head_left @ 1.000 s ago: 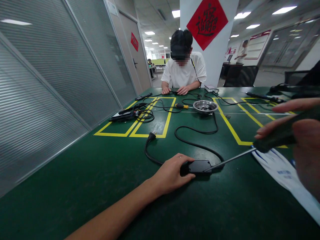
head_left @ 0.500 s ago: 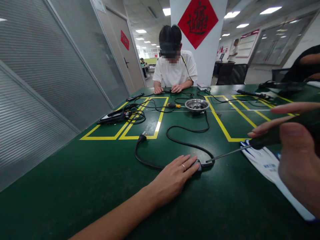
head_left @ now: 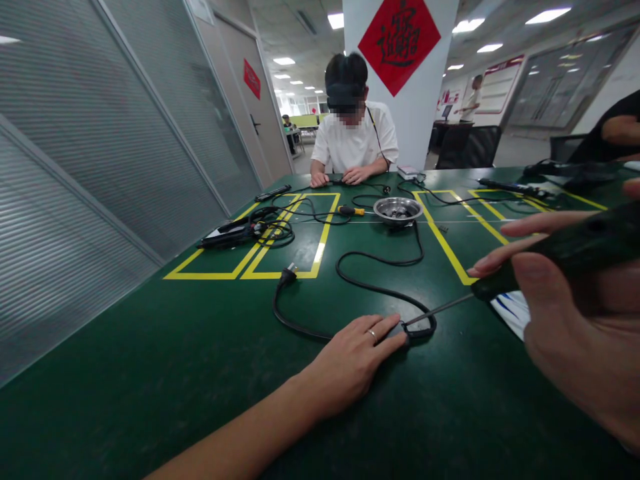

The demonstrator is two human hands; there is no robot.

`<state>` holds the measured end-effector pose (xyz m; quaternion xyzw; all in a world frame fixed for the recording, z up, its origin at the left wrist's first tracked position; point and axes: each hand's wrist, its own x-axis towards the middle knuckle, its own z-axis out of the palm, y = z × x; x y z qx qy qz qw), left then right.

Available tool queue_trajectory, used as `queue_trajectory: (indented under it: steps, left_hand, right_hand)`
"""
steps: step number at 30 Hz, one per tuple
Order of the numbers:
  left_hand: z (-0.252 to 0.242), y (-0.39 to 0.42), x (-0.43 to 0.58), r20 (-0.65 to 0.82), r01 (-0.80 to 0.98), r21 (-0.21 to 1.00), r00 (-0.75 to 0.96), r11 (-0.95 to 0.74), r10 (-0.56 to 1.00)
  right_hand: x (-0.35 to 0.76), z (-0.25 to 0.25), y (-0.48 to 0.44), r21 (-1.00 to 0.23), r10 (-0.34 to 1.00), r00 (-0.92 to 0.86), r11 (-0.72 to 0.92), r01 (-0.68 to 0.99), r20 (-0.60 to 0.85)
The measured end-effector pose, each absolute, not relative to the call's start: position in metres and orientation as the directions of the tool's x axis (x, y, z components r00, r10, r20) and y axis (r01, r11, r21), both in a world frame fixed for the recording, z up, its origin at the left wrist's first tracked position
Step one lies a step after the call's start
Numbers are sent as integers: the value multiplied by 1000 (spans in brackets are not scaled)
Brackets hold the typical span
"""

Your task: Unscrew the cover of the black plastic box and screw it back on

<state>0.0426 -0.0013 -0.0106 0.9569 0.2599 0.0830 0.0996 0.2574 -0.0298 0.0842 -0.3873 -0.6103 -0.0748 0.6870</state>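
My left hand (head_left: 350, 357), with a ring on one finger, holds a small dark grey inline box (head_left: 399, 331) down on the table. A black power cord (head_left: 370, 288) runs from both ends of the box, and its plug (head_left: 287, 275) lies beyond my wrist. My right hand (head_left: 565, 333) is closed around the dark handle of a screwdriver (head_left: 493, 285). The thin shaft slants down to the left, and its tip meets the box's right end beside my left fingertips. Whether the tip sits in a screw is too small to tell.
A metal bowl (head_left: 398, 211) of small dark parts stands ahead, beside a yellow-handled screwdriver (head_left: 351, 211). Coiled cables (head_left: 273, 230) lie at left on the green table (head_left: 150, 373). A white-blue glove (head_left: 513, 310) is partly behind my right hand. A person (head_left: 355, 137) sits opposite.
My right hand has moved left with the screwdriver, and its tip has shifted from over the cord onto the box's end. More of the glove is now covered. My left hand stays on the box.
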Motion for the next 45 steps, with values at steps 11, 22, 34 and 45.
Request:
queue_trajectory:
  steps: [11,22,34,45]
  left_hand:
    - [-11,-1,44,139,468,245,850,-849,509]
    - [-18,1,44,154,464,233,850,-855,504]
    - [-18,0,44,166,463,245,846,-852,507]
    - [-17,-1,44,157,467,240,847,-851,509]
  right_hand:
    - [254,114,-33,-485,608,-25,656,578,793]
    - [253,128,-23,-285,573,-162,608,741,803]
    - [252,135,-29,-283,579,-134,570,771,804]
    - [252,123,-26,-305,545,22,435,847,838]
